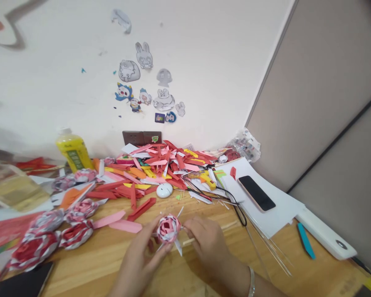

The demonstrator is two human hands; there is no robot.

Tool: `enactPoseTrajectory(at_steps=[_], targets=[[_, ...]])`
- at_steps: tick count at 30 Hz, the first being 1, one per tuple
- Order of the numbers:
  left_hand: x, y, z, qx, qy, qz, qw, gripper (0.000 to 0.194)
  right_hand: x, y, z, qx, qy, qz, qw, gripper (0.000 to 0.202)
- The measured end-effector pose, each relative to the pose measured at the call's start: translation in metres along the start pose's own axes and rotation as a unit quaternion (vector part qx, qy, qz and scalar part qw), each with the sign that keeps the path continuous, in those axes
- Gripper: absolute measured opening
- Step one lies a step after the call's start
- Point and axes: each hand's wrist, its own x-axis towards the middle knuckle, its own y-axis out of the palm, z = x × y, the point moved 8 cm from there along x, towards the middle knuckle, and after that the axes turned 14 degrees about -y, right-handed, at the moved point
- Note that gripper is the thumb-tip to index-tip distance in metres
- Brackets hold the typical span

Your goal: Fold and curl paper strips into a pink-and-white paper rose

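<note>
Near the table's front middle, my left hand (145,251) is closed around a woven paper flower ball (168,229) in pink, red and white. Thumb and fingers grip its sides, and loose white strip ends stick out around it. Just to the right, my right hand (205,239) is closed in a pinch, its fingertips beside the ball's right edge. A thin pale wooden stick (188,242) pokes out from under those fingers; most of it is hidden by the hand. A bracelet (251,282) circles the right wrist.
Folded paper strips (160,163) heap along the wall. Finished paper balls (77,234) lie left, near a yellow bottle (76,150). A yellow glue gun (207,179), white case (164,190), phone (256,193), paper sheets (250,173), teal cutter (306,241) and dark device (21,282) lie around.
</note>
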Motion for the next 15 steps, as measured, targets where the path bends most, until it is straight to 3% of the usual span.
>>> enactPoseTrajectory(at_steps=[5,9,15], targets=[[0.002,-0.007,-0.006,0.005,0.027,-0.035,0.999,0.047,-0.003,0.007,0.006,-0.049,-0.016,0.016,0.999,0.04],[0.003,-0.005,-0.006,0.013,0.038,-0.036,0.999,0.046,-0.002,0.01,0.012,-0.012,-0.025,0.031,0.999,0.041],[-0.003,-0.007,-0.019,0.069,0.084,-0.052,0.993,0.036,0.001,0.0,0.006,0.061,0.038,0.023,0.997,0.051]])
